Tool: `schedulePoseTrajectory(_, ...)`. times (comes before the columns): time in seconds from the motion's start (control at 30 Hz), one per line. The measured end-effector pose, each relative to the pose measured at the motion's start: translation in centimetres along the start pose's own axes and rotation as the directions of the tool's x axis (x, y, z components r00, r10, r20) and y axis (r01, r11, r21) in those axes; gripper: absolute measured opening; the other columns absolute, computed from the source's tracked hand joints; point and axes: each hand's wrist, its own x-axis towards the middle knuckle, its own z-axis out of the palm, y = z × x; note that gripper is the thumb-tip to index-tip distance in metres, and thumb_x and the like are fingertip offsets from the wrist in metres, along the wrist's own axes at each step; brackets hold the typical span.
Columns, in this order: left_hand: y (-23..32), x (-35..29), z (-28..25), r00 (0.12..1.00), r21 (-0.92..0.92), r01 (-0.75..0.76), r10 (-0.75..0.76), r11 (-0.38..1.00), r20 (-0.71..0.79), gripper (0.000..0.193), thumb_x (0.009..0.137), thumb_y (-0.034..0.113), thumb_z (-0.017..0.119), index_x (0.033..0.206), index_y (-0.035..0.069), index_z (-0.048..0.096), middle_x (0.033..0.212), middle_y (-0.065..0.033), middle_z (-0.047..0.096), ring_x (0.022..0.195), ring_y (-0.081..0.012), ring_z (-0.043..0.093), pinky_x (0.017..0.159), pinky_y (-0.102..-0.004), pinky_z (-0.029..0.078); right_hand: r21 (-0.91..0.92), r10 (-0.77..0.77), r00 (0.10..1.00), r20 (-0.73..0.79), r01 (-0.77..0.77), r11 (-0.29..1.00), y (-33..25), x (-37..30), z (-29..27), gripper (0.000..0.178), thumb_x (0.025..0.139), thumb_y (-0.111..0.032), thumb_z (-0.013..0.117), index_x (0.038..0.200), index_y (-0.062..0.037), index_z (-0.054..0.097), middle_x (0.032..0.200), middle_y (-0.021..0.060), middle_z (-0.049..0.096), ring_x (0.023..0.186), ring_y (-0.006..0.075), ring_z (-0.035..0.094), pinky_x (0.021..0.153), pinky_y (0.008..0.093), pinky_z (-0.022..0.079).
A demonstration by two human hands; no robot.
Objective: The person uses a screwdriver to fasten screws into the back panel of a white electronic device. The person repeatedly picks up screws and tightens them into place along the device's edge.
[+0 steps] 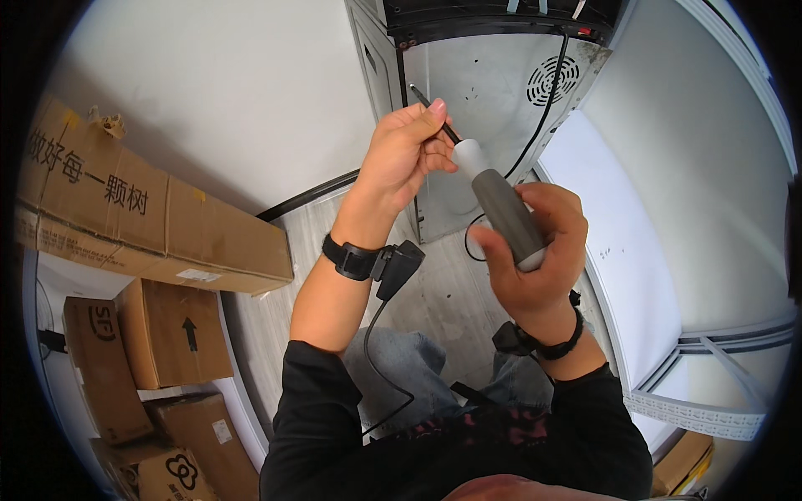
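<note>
Left hand (405, 150): pinching black shaft (421, 95) at white tip (469, 156) of grey tool (506, 213) | Right hand (551, 250): curled round tool's body — before metal panel (501, 108) | Risk — shaft could drop, should pinch slacken or tool tilt.

The cylinder (506, 213) is grey, its neck (469, 156) white, the rod (420, 96) black, the cardboard boxes (154, 209) brown.

Long carton (159, 209): black characters (88, 174) | square carton (171, 338): 1 arrow (190, 334) | narrow carton (110, 376): letters (102, 323) | lowest carton (160, 478): 1 flower emblem (181, 471)
</note>
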Motion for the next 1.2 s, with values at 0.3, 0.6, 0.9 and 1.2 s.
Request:
schedulePoseTrajectory(0.3,0.3,-0.1,0.0,1.000,0.016,0.027,-0.027,0.999,0.003,0.028,0.092,0.030,0.055,0.080,0.004,0.055,0.062,-0.0052,0.059,0.045,-0.0112,0.056,0.043,-0.0225,0.050,-0.218,-0.350,0.909,0.225,0.397,0.891,0.9,1.5,-1.1,0.035,0.069,-0.009,0.077,0.097,-0.0029,0.057,0.093,0.0127,0.060,0.071,0.0268,0.058,0.057,0.0279,0.047)
schedulePoseTrajectory(0.6,0.3,-0.1,0.6,0.998,0.036,-0.004,0.006,0.999,-0.056,0.026,0.092,0.028,0.055,0.080,0.005,0.055,0.063,-0.0045,0.059,0.044,-0.0090,0.052,0.041,-0.0215,0.046,-0.150,-0.379,0.893,0.242,0.420,0.895,1.9,1.2,-1.3,0.035,0.064,0.003,0.068,0.096,-0.0055,0.057,0.092,0.0115,0.060,0.062,0.0231,0.051,0.055,0.0302,0.042)
schedulePoseTrajectory(0.9,-0.2,0.4,0.3,1.000,-0.027,-0.029,0.029,0.999,-0.009,0.026,0.093,0.027,0.054,0.081,0.004,0.055,0.068,-0.0071,0.061,0.047,-0.0089,0.054,0.043,-0.0216,0.047,0.044,-0.020,0.998,0.064,0.017,0.999,1.1,0.4,-1.0,0.042,0.068,-0.009,0.078,0.102,-0.0008,0.054,0.097,0.0152,0.057,0.061,0.0248,0.059,0.051,0.0273,0.048)
schedulePoseTrajectory(1.2,0.0,0.4,-0.5,1.000,-0.004,0.017,-0.017,1.000,0.019,0.025,0.094,0.024,0.052,0.082,0.003,0.055,0.063,-0.0052,0.060,0.049,-0.0111,0.058,0.046,-0.0213,0.049,-0.119,-0.238,0.961,0.143,0.256,0.959,0.7,2.0,-1.7,0.043,0.064,-0.001,0.078,0.101,-0.0019,0.055,0.093,0.0140,0.059,0.067,0.0219,0.056,0.061,0.0282,0.048)
